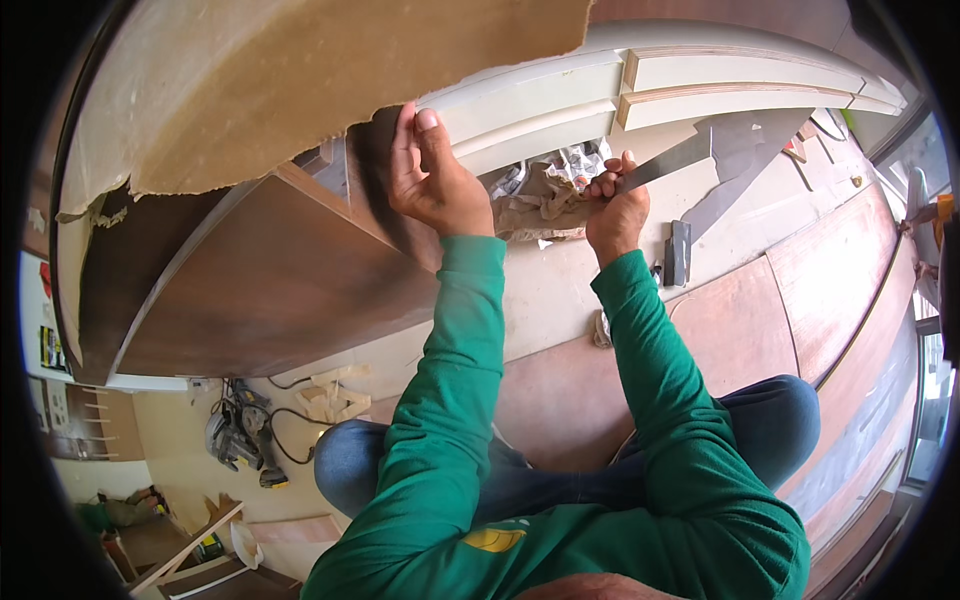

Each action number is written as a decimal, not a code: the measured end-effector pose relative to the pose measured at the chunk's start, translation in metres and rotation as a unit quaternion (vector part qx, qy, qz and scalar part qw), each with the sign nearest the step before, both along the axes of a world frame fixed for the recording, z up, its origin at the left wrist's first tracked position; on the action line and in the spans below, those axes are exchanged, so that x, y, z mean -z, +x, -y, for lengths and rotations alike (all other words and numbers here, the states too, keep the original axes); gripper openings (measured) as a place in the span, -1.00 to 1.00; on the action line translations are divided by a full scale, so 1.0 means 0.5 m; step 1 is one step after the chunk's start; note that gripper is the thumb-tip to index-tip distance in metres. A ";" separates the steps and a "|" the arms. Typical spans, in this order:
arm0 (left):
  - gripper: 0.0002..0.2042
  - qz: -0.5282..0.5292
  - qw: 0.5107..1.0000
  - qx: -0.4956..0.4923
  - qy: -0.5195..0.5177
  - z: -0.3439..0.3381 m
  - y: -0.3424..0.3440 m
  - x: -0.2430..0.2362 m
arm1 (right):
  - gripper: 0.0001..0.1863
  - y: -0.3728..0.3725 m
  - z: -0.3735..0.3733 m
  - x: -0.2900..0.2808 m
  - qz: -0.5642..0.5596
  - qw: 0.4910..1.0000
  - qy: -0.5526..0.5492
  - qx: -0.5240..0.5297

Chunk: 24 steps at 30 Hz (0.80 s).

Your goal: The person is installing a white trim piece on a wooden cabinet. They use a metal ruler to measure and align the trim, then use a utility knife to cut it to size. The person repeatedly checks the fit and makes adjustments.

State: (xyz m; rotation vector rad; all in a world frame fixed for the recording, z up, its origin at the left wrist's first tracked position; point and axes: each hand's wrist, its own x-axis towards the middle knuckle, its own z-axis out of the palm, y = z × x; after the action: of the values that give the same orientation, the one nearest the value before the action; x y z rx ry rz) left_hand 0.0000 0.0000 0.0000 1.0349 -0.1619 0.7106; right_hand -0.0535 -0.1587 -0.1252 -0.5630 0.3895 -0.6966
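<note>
My left hand [437, 182] is raised just under the ragged edge of a large brown sheet [330, 100], its fingers stretched up and the thumb apart. The fingertips meet or nearly meet that edge; I cannot tell whether they touch. Beside this hand is a brown wooden panel piece [290, 270]. In my right hand [617, 212] is one end of a flat grey metal strip [672, 163], which slants up to the right. Its far end merges with a grey shape on the floor. Crumpled paper [550, 195] lies between my hands.
White panels with pale wooden edges [740, 72] run along the top. A dark block [678, 253] lies right of my right hand. Brown boards [720, 310] cover the floor at right. A corded power tool [240, 430] and wood strips [195, 540] lie at lower left.
</note>
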 end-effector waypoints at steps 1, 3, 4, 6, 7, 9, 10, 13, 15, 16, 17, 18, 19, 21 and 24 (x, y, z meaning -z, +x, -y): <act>-0.56 0.006 1.000 -0.005 0.010 0.000 0.004 0.002 | -0.56 0.001 -0.004 -0.003 0.004 1.000 0.002 0.000; -0.58 0.012 1.000 -0.016 0.022 0.001 0.001 0.011 | -0.56 0.001 -0.008 -0.010 0.002 1.000 0.004 0.003; -0.59 0.012 0.999 -0.022 0.023 0.003 -0.006 0.017 | -0.55 0.000 -0.007 -0.014 -0.003 1.000 0.006 0.005; -0.59 -0.005 0.999 -0.034 0.034 0.008 -0.013 0.038 | -0.51 -0.003 -0.007 -0.019 -0.012 1.000 0.013 0.013; -0.59 -0.022 0.999 -0.025 0.033 0.006 -0.014 0.053 | -0.48 -0.005 -0.008 -0.021 -0.015 1.000 0.019 0.018; -0.59 -0.054 0.998 -0.005 0.030 0.000 -0.024 0.086 | -0.41 -0.005 -0.003 -0.024 -0.026 0.999 0.005 0.043; -0.48 -0.085 0.993 -0.003 0.088 -0.005 -0.031 0.107 | -0.37 -0.003 0.001 -0.022 -0.034 0.997 -0.013 0.061; -0.32 -0.054 0.986 0.012 0.157 0.006 -0.041 0.162 | -0.29 -0.002 -0.004 -0.026 -0.082 0.992 -0.050 0.085; -0.29 -0.076 0.984 0.020 0.159 0.025 -0.047 0.169 | -0.25 -0.006 -0.001 -0.026 -0.118 0.987 -0.060 0.091; -0.27 -0.087 0.983 0.027 0.161 0.036 -0.053 0.157 | -0.24 -0.007 0.002 -0.024 -0.132 0.985 -0.058 0.092; -0.24 -0.099 0.981 0.033 0.163 0.044 -0.061 0.146 | -0.23 -0.010 0.005 -0.020 -0.147 0.983 -0.057 0.093; -0.15 -0.164 0.955 0.004 0.246 0.038 -0.062 0.133 | -0.21 -0.011 0.002 -0.026 -0.145 0.984 -0.054 0.089; -0.14 -0.142 0.970 0.017 0.196 0.041 -0.062 0.132 | -0.22 -0.015 0.001 -0.027 -0.145 0.985 -0.052 0.083; -0.12 -0.099 0.990 0.043 0.095 0.052 -0.055 0.132 | -0.22 -0.022 0.002 -0.031 -0.147 0.985 -0.049 0.071; -0.19 -0.167 0.979 0.029 0.115 0.038 -0.030 0.158 | -0.23 -0.022 0.007 -0.021 -0.131 0.988 -0.044 0.061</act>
State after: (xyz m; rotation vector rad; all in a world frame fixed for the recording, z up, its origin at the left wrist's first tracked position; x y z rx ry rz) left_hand -0.0151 -0.0192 -0.0791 1.3510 0.0176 0.4629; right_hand -0.0644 -0.1620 -0.1146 -0.7229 0.6453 -0.7616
